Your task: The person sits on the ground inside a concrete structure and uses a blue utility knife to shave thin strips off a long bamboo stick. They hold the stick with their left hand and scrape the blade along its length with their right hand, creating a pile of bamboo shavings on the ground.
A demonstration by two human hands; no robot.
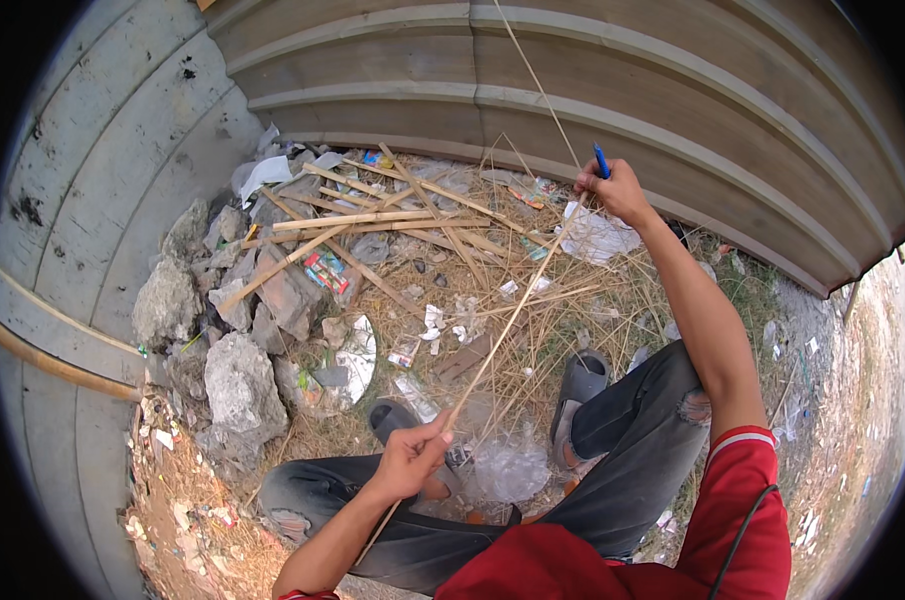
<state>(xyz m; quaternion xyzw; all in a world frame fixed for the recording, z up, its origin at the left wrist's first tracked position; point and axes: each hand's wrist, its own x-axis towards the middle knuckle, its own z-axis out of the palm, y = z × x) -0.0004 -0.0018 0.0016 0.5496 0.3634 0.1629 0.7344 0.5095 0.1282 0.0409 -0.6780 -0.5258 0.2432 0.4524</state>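
Tan strip [511, 318], head view, extends diagonally toward a corrugated wall [373, 62]; the left hand [413, 460] is clamped on its lower part, the right hand [618, 190] on its upper part, also gripping a blue pen-like object [602, 161]. Long slats [353, 219] lie crossed beside grey rocks [243, 385] on littered ground [823, 410].

Outdoor yard [831, 410] (rubble [241, 385], corrugated wall [633, 80])

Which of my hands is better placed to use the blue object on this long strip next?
Probably your right hand: it holds the blue object right beside the strip, farther from you. Your left hand grips the strip nearer your body, with no blue object visible there.
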